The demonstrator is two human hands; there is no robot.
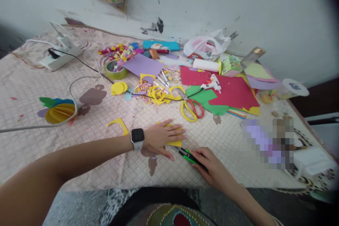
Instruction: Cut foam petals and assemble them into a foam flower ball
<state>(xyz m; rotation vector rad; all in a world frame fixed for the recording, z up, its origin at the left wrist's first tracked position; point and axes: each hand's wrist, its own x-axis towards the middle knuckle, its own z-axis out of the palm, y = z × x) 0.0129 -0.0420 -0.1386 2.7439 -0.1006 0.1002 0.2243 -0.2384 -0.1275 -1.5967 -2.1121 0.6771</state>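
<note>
My left hand [161, 136] lies flat with fingers spread over a piece of yellow paper [175, 143], pressing it to the table; most of the paper is hidden under the hand. A watch [137, 136] is on that wrist. In my right hand [209, 164] is a green and black utility knife [188, 156], its tip pointing at the paper's near edge. Left of the watch lies a yellow paper offcut [120, 125] with a curved cut-out. Scissors [191, 108] with one yellow and one red handle rest beyond my left hand.
A glue gun [212, 83] sits on red paper [230, 93], near green sheets [203, 97]. Paper scraps [159, 93], yellow circles [119, 88] and a tape roll [116, 70] lie further back. At left are a folded paper ornament [59, 111] and a power strip [60, 56] with trailing cords.
</note>
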